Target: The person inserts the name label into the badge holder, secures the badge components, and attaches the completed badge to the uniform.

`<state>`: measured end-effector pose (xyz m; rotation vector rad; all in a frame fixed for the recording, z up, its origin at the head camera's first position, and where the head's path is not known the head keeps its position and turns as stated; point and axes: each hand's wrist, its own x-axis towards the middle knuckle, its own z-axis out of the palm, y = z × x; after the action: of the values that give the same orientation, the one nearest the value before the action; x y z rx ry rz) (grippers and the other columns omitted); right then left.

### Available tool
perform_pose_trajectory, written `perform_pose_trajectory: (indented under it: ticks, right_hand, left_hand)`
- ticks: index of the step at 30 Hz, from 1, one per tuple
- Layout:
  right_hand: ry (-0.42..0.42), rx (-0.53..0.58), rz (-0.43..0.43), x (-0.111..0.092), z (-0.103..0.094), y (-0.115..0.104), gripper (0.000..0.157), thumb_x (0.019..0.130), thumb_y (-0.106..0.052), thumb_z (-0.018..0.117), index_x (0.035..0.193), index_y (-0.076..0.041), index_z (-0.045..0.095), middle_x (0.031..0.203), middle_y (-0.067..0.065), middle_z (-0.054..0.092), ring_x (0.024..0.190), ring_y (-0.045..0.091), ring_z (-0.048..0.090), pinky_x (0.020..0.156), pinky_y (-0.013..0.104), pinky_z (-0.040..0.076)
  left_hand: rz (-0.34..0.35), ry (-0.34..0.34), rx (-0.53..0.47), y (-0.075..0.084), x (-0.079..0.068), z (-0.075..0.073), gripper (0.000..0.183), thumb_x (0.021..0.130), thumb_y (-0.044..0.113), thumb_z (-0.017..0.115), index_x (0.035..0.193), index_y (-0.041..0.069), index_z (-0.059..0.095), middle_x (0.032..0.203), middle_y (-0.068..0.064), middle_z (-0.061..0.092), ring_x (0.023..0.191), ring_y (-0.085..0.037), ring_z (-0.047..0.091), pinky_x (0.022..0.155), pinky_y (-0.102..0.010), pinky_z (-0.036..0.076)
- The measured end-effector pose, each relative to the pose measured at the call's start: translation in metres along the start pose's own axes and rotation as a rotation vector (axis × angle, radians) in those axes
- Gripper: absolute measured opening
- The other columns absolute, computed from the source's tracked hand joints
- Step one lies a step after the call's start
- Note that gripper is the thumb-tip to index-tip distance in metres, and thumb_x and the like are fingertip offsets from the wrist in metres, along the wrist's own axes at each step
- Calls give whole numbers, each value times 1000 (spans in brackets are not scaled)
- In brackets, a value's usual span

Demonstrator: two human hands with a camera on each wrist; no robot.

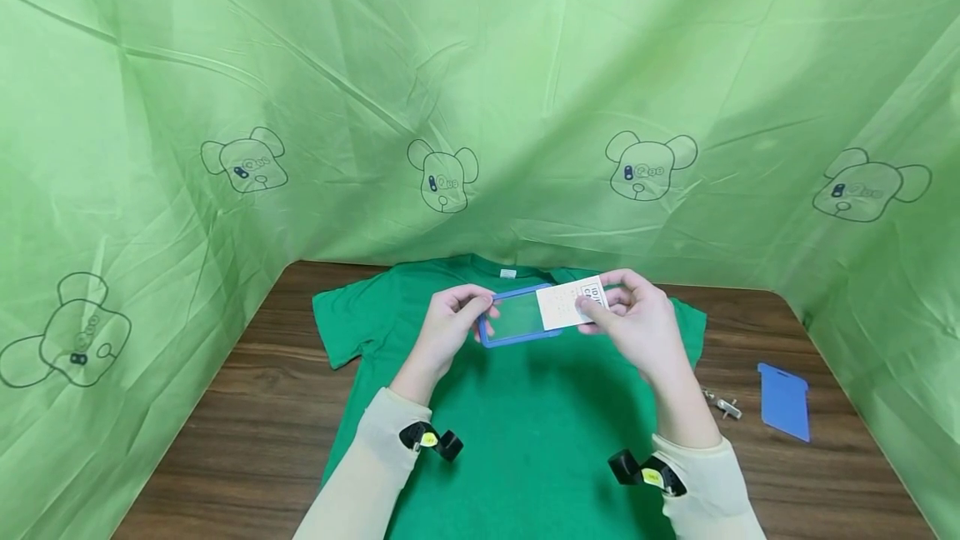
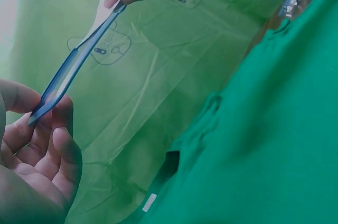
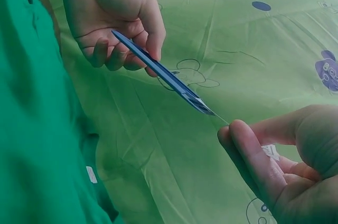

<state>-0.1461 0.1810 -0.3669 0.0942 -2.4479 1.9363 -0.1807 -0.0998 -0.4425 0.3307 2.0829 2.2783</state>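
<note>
Above a green T-shirt (image 1: pixel 510 415), my left hand (image 1: pixel 452 323) pinches the left end of a clear card holder with a blue frame (image 1: pixel 517 341). My right hand (image 1: pixel 637 315) pinches a white printed card (image 1: pixel 561 307) between thumb and fingers, near the card's right end. The card's left part overlaps the holder's open right end. In the left wrist view, the card (image 2: pixel 97 19) runs at a slant along the holder (image 2: pixel 68 78). Seen edge-on in the right wrist view, the blue frame (image 3: pixel 158 69) spans between both hands.
A flat blue plastic panel (image 1: pixel 784 401) lies on the brown wooden table (image 1: pixel 262 407) at the right. Beside it is a small metal clip (image 1: pixel 727 408). Green cloth walls (image 1: pixel 525 107) with printed bear heads stand round the back and sides.
</note>
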Motion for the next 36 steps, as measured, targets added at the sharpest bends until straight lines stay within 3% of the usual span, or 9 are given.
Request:
perform_pose_trajectory:
  ticks: [16,25,32,36]
  right_hand:
    - [8,-25,-6,0,3,0,41,100,-9,81,132,6,61,100,26,71,78,21,78,71,36,67]
    - [-1,-30,-16,3,6,5,36,101,-9,80,128,7,62,100,25,72,78,21,78,73,39,67]
    - [-7,-35,0,4,13,7,32,102,-11,79,124,6,62,100,24,72,80,22,79,74,38,67]
    - [-12,-41,-5,5,17,10,29,102,-10,79,121,5,63,99,23,73,79,22,78,73,37,67]
  left_hand:
    - [11,-10,-6,-1,1,1,32,110,14,65,116,-17,72,87,-7,77,64,-15,71,60,-28,56]
    - [15,-6,-21,-1,0,2,24,109,13,66,110,-8,77,90,-17,77,64,-16,71,60,-28,56]
    - [9,-8,-21,-2,0,3,24,110,14,66,110,-8,76,87,-9,77,64,-15,71,59,-28,55]
    - [7,-7,-25,-2,1,3,25,110,15,66,110,-8,77,88,-13,77,64,-16,71,59,-28,56]
